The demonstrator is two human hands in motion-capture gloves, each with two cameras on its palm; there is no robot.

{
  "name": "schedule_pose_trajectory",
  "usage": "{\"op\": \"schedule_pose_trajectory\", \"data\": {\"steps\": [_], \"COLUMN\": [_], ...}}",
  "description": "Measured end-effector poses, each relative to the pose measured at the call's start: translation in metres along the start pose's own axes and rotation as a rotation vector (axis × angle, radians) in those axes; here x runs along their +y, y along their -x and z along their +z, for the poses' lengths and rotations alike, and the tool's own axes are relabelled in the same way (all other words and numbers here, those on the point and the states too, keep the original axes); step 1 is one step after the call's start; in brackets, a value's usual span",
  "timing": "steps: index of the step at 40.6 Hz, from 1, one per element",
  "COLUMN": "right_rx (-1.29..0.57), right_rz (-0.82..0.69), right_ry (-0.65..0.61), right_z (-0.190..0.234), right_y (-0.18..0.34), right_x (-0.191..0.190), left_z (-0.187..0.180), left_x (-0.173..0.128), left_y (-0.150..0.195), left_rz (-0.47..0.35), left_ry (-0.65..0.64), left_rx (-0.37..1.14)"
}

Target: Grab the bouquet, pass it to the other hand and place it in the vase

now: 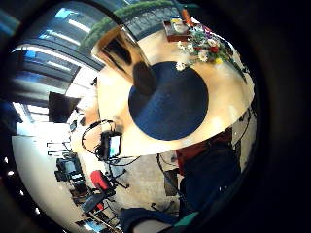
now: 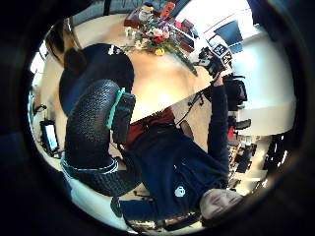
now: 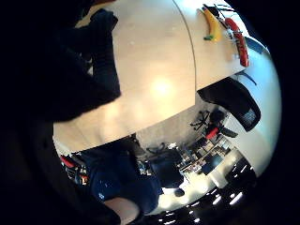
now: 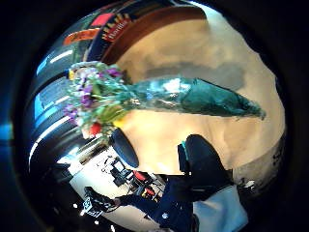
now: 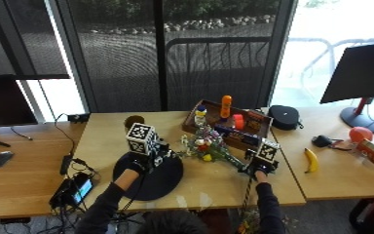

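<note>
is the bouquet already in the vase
No, the bouquet lies flat on the table beside the dark round mat, apart from the vase.

Bouquet [image 4: 145,99] lying on table [image 4: 193,53] (stems wrapped), gloved fingers [image 4: 205,166] beside it

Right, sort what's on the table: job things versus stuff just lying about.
Job: bouquet; vase; left hand; right hand.

Lying about: dark mat; tray of bottles; banana; black pouch; phone.
</note>
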State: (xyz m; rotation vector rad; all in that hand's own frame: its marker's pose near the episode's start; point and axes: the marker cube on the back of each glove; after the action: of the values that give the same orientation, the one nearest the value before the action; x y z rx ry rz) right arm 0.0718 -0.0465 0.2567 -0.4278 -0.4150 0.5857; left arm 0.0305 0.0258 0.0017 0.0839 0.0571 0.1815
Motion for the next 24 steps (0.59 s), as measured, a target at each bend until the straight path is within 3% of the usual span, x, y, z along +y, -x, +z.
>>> {"op": "schedule_pose_trajectory", "data": {"steps": [7, 14, 24], "right_rx": [-0.002, -0.041, -0.018], "right_rz": [0.183, 0.176, 0.236], "right_ry": [-0.150, -0.269, -0.286], "right_z": [0.024, 0.035, 0.039], "right_y": [-0.018, -0.008, 0.008], "right_x": [0.015, 0.015, 0.023], "left_z": [-0.009, -0.009, -0.007], "left_x": [-0.002, -0.004, -0.008], "left_y": [0.012, 0.016, 0.014], "left_rz": [-0.042, -0.059, -0.049], "left_ry": [-0.013, 0.003, -0.006], "left_rx": [0.061, 0.058, 0.041]}}
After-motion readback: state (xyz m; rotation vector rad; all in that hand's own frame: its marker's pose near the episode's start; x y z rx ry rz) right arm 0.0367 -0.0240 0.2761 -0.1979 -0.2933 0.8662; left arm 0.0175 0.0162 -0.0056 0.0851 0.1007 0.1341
